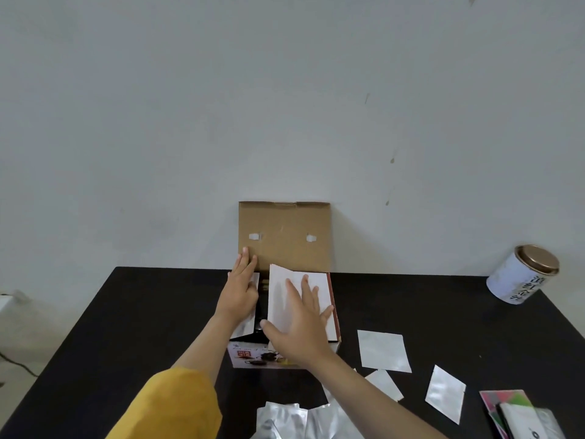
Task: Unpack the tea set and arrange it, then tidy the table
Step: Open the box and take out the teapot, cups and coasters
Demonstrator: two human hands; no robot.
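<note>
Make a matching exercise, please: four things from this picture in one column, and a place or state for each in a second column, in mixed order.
Things:
1. box lid
2. tea tin
3. left hand
4. right hand

Places or states:
A. lies tilted at the table's far right
B. stands upright against the wall
C. flat on the white inner flap
D. at the box's left edge, fingertips on the lid

Pairs: 1-B, 2-A, 3-D, 4-C

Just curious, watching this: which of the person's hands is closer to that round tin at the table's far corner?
The right hand. It lies flat on the tea set box's white flap, on the side toward the tin. The left hand rests at the box's opposite edge, farther away.
</note>
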